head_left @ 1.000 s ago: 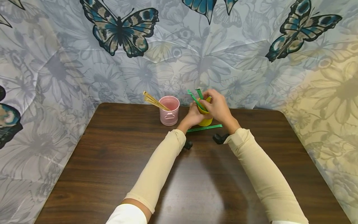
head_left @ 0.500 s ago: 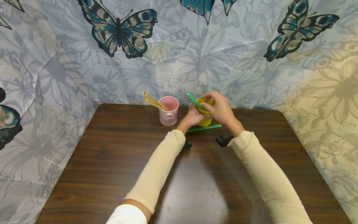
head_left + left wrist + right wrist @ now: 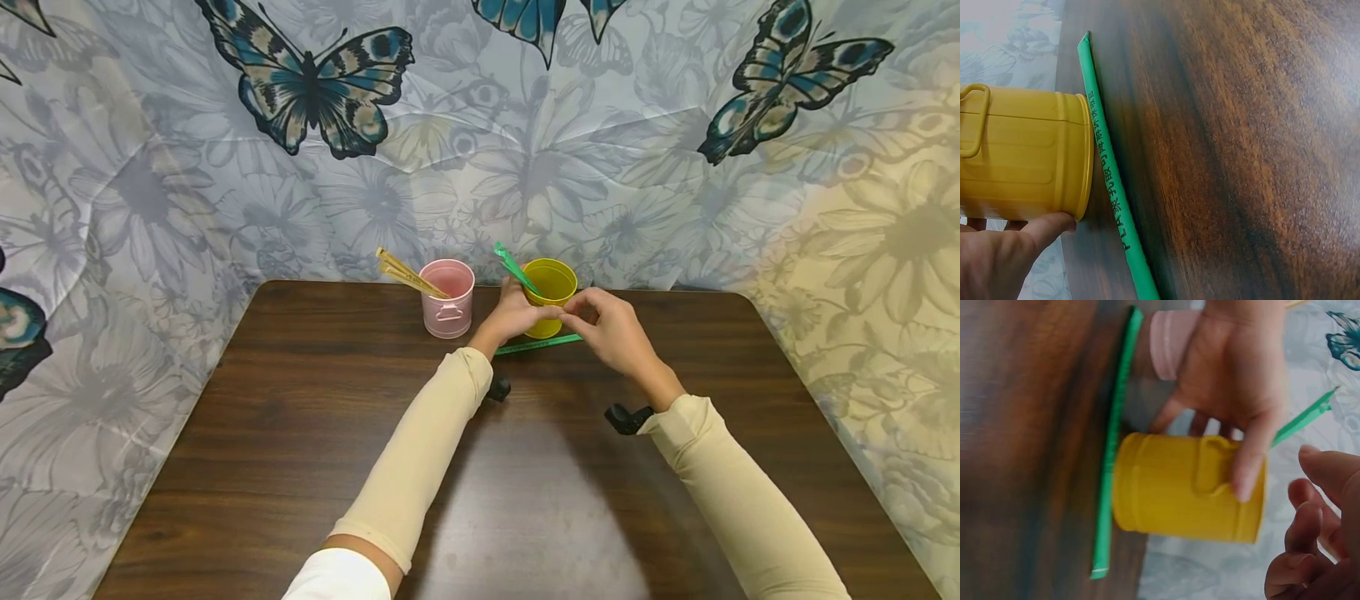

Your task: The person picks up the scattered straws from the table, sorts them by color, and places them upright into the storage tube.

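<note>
My left hand grips a small yellow bucket by its side, the thumb lying across the wall near the bail handle in the right wrist view. Out of the bucket's left side leans a green wrapped straw; whether it is one or more, I cannot tell. Just right of the bucket is my right hand, its fingers loosely bent with nothing between them. In front of the bucket lies another green wrapped straw, flat on the table with dark print along it.
A pink bucket stands left of the yellow one, with several yellow-wrapped straws leaning out. The brown table ends at its back edge behind the buckets, against a butterfly-patterned cloth.
My right hand has let go of a green straw inside the yellow bucket and drawn back to the right and nearer. The left hand has kept its hold on the bucket.
</note>
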Action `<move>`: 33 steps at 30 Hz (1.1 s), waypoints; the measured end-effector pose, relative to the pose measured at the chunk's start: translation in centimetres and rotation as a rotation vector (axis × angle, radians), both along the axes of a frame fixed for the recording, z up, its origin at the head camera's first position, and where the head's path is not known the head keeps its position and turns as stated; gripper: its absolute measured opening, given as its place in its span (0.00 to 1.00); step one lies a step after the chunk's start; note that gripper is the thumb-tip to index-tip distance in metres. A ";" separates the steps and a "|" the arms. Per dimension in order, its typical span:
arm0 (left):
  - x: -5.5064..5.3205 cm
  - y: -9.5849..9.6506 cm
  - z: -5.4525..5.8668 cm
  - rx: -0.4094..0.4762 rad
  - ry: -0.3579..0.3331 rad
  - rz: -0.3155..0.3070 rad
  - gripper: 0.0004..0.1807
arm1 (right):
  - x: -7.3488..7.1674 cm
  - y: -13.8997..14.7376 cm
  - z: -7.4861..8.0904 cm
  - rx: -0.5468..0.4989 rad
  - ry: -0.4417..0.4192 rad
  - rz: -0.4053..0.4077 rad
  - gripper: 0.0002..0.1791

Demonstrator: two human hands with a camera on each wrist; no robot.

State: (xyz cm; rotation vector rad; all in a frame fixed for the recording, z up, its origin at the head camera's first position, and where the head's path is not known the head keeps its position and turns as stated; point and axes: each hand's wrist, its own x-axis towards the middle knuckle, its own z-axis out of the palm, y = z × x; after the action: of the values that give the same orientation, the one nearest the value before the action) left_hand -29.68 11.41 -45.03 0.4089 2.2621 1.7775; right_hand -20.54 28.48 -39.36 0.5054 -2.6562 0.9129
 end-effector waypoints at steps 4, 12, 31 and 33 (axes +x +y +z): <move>0.0 0.0 0.1 0.005 0.019 0.001 0.51 | 0.9 0.4 -1.5 0.009 -0.062 0.011 0.06; -0.1 -0.3 0.1 0.003 0.031 -0.010 0.50 | 1.2 0.1 -4.4 0.078 -0.228 0.108 0.13; 0.0 -0.3 0.2 -0.033 0.001 -0.030 0.56 | -0.9 -1.6 -7.3 0.143 -0.341 0.178 0.20; -0.1 -0.3 0.2 -0.029 0.002 -0.027 0.56 | -0.9 -1.6 -7.4 0.156 -0.350 0.180 0.20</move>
State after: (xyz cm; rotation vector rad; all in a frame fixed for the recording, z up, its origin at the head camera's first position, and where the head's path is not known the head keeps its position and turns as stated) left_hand -29.76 11.07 -44.88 0.4335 2.2695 1.7302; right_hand -21.43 26.84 -46.74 0.6857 -3.0568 0.9204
